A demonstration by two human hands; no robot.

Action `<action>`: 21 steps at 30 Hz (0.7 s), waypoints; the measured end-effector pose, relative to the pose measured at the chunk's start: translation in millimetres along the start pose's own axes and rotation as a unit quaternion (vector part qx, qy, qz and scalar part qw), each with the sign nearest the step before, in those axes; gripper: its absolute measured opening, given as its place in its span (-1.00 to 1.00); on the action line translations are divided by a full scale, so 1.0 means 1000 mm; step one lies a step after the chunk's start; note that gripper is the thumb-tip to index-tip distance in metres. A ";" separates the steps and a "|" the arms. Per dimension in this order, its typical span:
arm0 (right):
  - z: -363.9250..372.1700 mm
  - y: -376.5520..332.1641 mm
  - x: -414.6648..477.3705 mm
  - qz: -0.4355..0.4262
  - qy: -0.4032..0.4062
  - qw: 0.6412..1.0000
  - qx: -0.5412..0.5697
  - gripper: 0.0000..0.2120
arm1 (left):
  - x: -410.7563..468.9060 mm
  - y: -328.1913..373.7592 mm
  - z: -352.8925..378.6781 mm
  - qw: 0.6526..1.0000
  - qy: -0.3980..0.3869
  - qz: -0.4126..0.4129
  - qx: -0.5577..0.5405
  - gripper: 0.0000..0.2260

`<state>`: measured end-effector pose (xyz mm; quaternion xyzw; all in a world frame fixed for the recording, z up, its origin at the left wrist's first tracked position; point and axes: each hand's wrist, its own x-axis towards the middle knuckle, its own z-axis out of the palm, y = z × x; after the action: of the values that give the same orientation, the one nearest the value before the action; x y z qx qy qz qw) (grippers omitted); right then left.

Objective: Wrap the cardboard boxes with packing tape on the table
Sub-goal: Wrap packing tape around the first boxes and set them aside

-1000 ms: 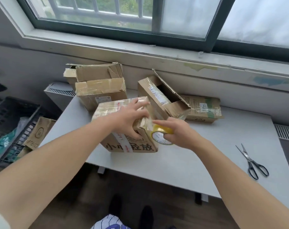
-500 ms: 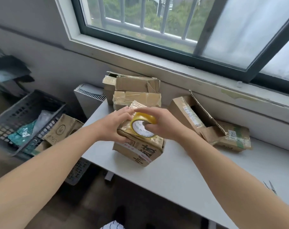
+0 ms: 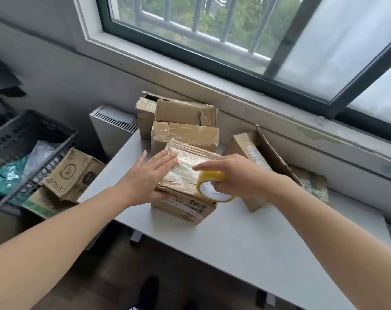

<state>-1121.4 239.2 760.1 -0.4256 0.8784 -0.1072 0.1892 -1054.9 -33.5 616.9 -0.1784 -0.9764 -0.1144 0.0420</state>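
While the left grip [image 3: 145, 177] lies flat, fingers straight, on the tape-covered top of the brown cardboard box [image 3: 190, 159], the right grip [image 3: 241, 175] curls around the yellow roll of clear packing tape [image 3: 212, 189] at that box's right top edge. The box stands near the front-left corner of the pale grey bench [image 3: 246, 247], just before two stacked brown cartons [image 3: 185, 121].

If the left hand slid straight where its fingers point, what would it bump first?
The left hand lies flat on the front box; sliding on, it would likely bump the taped box behind, though depth is unclear.
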 end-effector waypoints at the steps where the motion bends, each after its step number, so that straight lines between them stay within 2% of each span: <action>1: -0.003 0.007 -0.008 0.009 -0.002 1.000 0.004 -0.37 | 0.000 0.002 0.000 1.000 -0.003 -0.006 0.004 0.00; 8: -0.006 0.060 -0.066 0.047 -0.025 0.996 -0.065 -0.44 | 0.000 0.017 -0.004 0.998 -0.041 -0.039 0.020 -0.02; 14: -0.011 0.079 -0.080 0.014 0.071 0.986 -0.148 -0.33 | -0.007 0.040 -0.005 0.995 0.001 -0.009 0.103 -0.10; 17: -0.013 0.092 -0.079 -0.004 0.143 0.971 -0.191 -0.29 | -0.007 0.053 -0.011 0.999 0.025 0.000 0.046 -0.28; 19: -0.016 0.096 -0.076 0.002 0.162 0.967 -0.198 -0.36 | 0.007 0.057 -0.021 1.000 0.012 0.004 -0.010 -0.37; 21: -0.020 0.096 -0.073 0.013 0.167 0.965 -0.200 -0.41 | 0.036 0.062 -0.037 0.997 0.015 0.049 -0.051 -0.49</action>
<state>-1156.3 356.5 762.3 -0.4197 0.9064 0.0037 -0.0481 -1064.5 25.8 669.9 -0.2262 -0.9586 -0.1644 0.0530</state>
